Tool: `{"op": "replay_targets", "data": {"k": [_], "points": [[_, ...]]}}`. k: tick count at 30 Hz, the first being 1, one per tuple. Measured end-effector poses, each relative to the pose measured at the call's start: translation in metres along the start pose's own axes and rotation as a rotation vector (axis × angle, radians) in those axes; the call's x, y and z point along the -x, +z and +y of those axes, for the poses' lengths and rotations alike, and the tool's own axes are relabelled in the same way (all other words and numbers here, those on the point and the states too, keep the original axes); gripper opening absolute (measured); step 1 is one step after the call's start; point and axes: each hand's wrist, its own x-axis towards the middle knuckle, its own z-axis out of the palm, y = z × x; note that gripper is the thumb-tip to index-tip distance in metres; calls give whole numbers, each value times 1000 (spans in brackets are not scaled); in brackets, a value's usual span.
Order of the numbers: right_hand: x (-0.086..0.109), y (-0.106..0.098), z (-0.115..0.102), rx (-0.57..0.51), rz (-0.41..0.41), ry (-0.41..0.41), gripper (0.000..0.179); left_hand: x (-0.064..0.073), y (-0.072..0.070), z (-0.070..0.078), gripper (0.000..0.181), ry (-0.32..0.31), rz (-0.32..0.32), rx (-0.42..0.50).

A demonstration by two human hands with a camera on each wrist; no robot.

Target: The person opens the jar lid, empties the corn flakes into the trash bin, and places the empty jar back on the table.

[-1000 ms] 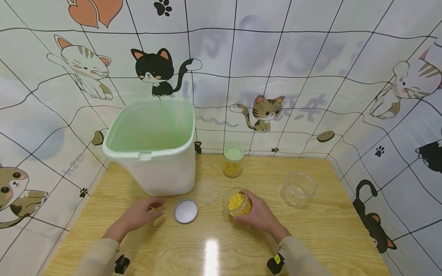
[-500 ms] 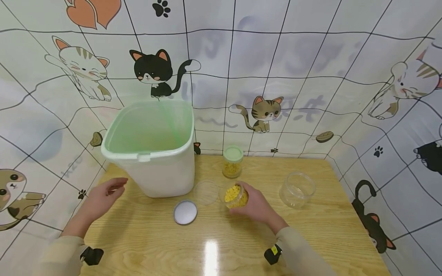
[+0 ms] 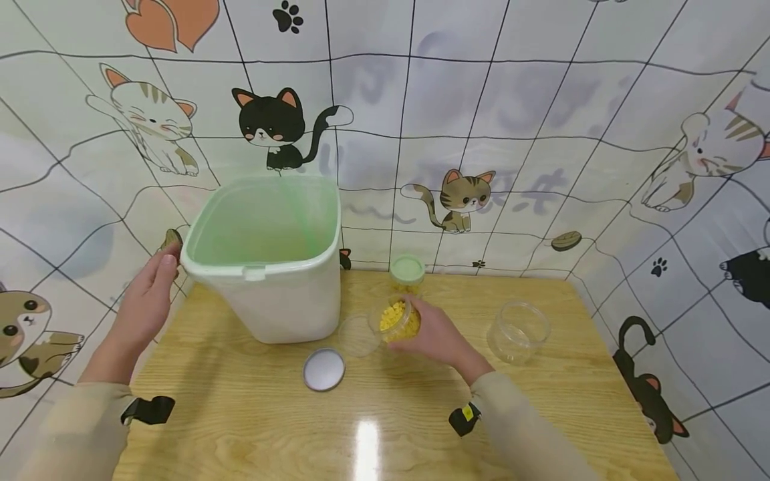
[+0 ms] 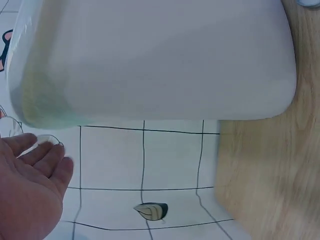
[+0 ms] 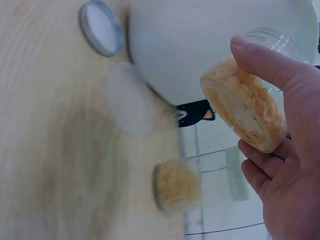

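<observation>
My right hand [image 3: 439,337] grips an open clear jar [image 3: 394,324] of yellow flakes. In the right wrist view, this jar [image 5: 240,100] is tilted and raised off the table, with the thumb on one side and fingers on the other. A large white bin [image 3: 295,304] with a pale green inside stands at the back left. Beside its left rim is my left hand [image 3: 144,297], fingertips right at the edge. The left wrist view shows that hand [image 4: 30,185] with its fingers loosely bent and holding nothing.
A round silver-rimmed lid [image 3: 323,369] and a thin clear disc [image 3: 359,335] lie in front of the bin. Behind the held jar stands a green-lidded jar [image 3: 407,270] with yellow contents. A clear, lidless container [image 3: 519,334] is at the right. Cat-print sheeting surrounds the table.
My left hand has moved from the table near the silver-rimmed lid out to the bin's left rim. My right hand has lifted the jar slightly and brought it left, towards the bin.
</observation>
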Motion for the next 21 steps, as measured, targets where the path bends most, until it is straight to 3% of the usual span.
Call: {"op": "replay_targets", "data": {"k": [7, 21], "points": [[-12, -18, -23, 53, 4, -29, 102, -6, 5, 14, 57, 108, 14, -2], [-34, -58, -73, 118, 25, -92, 98, -13, 6, 26, 60, 67, -62, -76]]}}
